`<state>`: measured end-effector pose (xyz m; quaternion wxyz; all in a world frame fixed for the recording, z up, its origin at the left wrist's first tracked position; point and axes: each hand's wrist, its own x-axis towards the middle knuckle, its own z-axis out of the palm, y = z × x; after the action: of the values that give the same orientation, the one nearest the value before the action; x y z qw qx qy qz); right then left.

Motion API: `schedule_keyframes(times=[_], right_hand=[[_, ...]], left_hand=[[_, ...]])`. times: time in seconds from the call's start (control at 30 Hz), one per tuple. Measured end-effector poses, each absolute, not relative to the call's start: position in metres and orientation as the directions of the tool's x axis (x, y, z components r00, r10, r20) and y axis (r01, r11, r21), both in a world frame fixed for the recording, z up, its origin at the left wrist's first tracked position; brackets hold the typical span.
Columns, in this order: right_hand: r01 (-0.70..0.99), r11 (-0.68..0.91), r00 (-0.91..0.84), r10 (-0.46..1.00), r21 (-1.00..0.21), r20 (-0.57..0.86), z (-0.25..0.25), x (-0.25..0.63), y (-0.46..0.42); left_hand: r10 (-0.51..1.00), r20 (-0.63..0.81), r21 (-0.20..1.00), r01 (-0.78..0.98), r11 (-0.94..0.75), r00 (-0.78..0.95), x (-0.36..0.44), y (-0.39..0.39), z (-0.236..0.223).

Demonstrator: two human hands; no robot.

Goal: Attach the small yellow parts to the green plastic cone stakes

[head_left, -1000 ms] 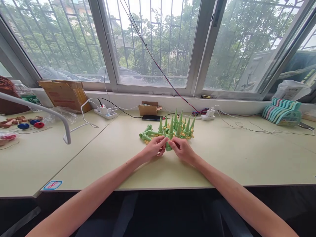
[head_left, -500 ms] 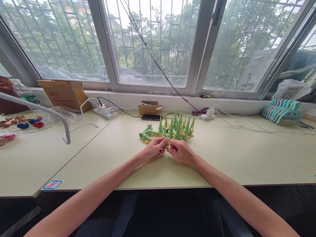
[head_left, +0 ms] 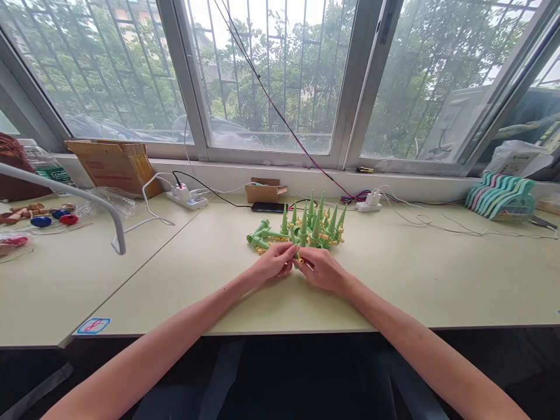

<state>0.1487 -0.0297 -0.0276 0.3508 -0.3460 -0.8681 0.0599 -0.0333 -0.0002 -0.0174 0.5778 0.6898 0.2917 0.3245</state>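
Between my two hands is a green plant watering spike (head_left: 296, 255), mostly covered by the fingers. My left hand (head_left: 275, 260) is closed round it from the left. From the right, my right hand (head_left: 321, 266) pinches the same spike, at a small yellow valve (head_left: 301, 261) whose round end faces me. Just behind my hands, several more green spikes (head_left: 303, 229) with yellow valves stand upright, points up. To their left, several others (head_left: 259, 234) lie on their sides.
The pale table (head_left: 196, 291) carries a phone (head_left: 269, 207), a small cardboard box (head_left: 265, 191) and power strips (head_left: 188, 199) by the window. Wooden pieces (head_left: 26, 213) and a lamp arm (head_left: 105, 204) are at left; teal racks (head_left: 501, 198) stand at right.
The spike in my hands has been turned: its wide green end faced me earlier, and the yellow valve end shows now. Both hands have stayed nearly in place.
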Motion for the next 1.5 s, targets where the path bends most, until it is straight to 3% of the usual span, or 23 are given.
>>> schedule_keyframes(times=[0.27,0.47,0.63,0.77,1.03,1.5], right_hand=[[0.596,0.719,-0.487,0.677,-0.358,0.551,-0.025,0.147,-0.031],[0.66,0.614,-0.348,0.761,-0.433,0.548,-0.022,0.149,-0.029],[0.662,0.562,-0.283,0.8,-0.496,0.529,-0.022,0.154,-0.026],[0.699,0.516,-0.265,0.83,-0.495,0.491,-0.026,0.155,-0.023],[0.748,0.492,-0.355,0.864,-0.446,0.358,-0.033,0.151,-0.02],[0.786,0.481,-0.387,0.873,-0.389,0.296,-0.029,0.15,-0.022]], left_hand=[[0.79,0.12,0.978,0.067,-0.2,0.601,-0.033,-0.001,-0.016],[0.873,0.229,0.944,0.12,-0.306,0.43,-0.032,-0.001,-0.006],[0.861,0.429,0.82,0.281,-0.498,0.273,-0.037,0.005,-0.005],[0.833,0.479,0.719,0.42,-0.554,0.278,-0.038,0.004,-0.006],[0.837,0.457,0.645,0.535,-0.545,0.302,-0.039,0.005,-0.01],[0.867,0.457,0.609,0.64,-0.469,0.2,-0.04,0.005,-0.009]])
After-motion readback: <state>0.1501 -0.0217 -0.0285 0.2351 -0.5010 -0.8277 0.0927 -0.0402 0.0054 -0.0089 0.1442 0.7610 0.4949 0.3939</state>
